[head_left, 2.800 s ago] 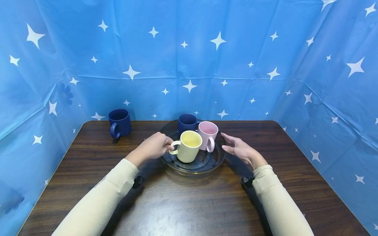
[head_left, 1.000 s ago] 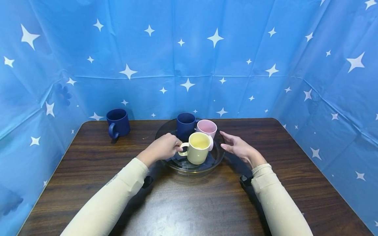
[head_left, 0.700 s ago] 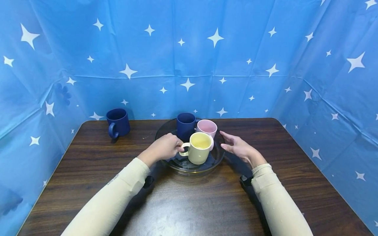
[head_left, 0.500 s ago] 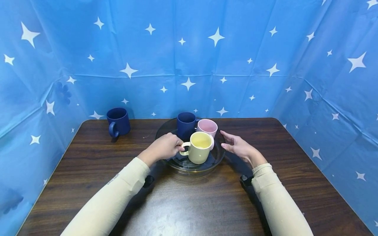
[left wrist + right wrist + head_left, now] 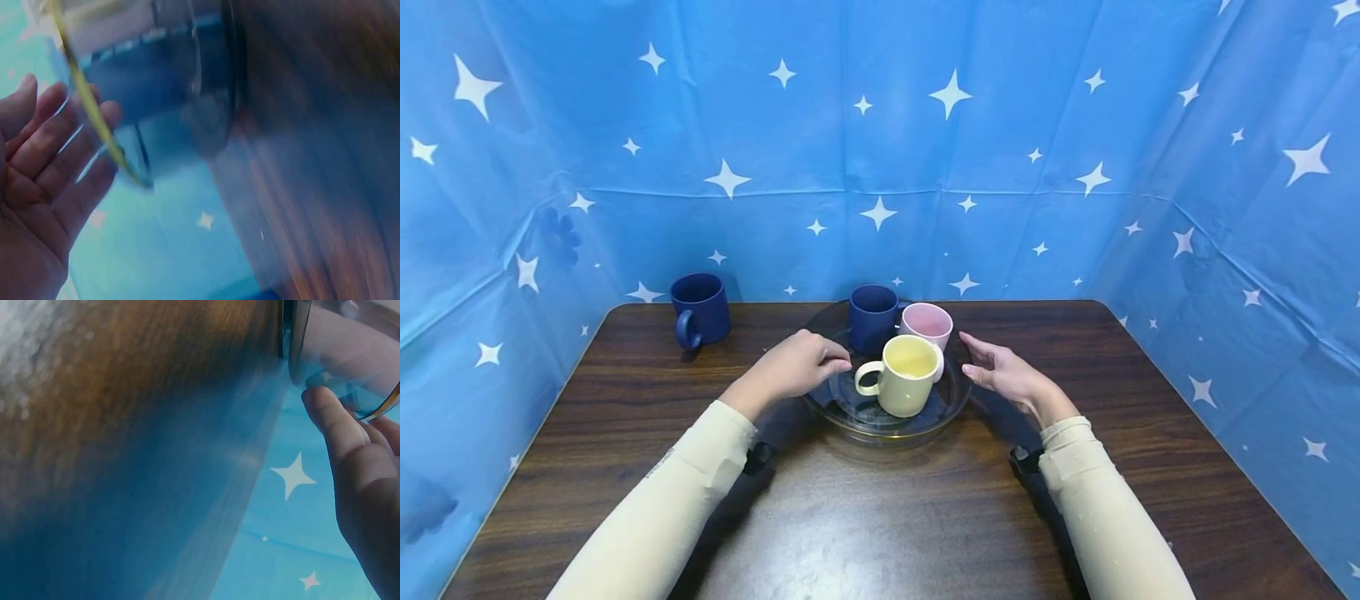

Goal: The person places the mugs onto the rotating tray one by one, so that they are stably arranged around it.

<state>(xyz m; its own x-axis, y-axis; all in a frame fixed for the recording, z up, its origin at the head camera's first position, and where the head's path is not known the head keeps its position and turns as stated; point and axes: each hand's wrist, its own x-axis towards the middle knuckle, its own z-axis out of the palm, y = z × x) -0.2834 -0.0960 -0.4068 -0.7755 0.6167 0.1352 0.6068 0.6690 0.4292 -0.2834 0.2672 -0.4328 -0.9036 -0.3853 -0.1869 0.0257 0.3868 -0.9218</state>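
A yellow mug stands upright in a clear glass dish, its handle to the left. Behind it in the dish are a navy mug and a pink mug, whose front the yellow one partly covers. My left hand is just left of the yellow mug's handle and holds nothing. Its fingers look loosely extended by the dish rim in the left wrist view, which is blurred. At the dish's right side is my right hand, thumb and fingers spread, fingertips right at the glass in the right wrist view.
Another navy mug stands at the back left of the dark wooden table, handle toward the front. A blue curtain with white stars encloses the table's back and sides.
The yellow mug moved right in the dish, closer in front of the pink one. My left hand then let go of its handle and drew back left. My right hand stayed by the dish.
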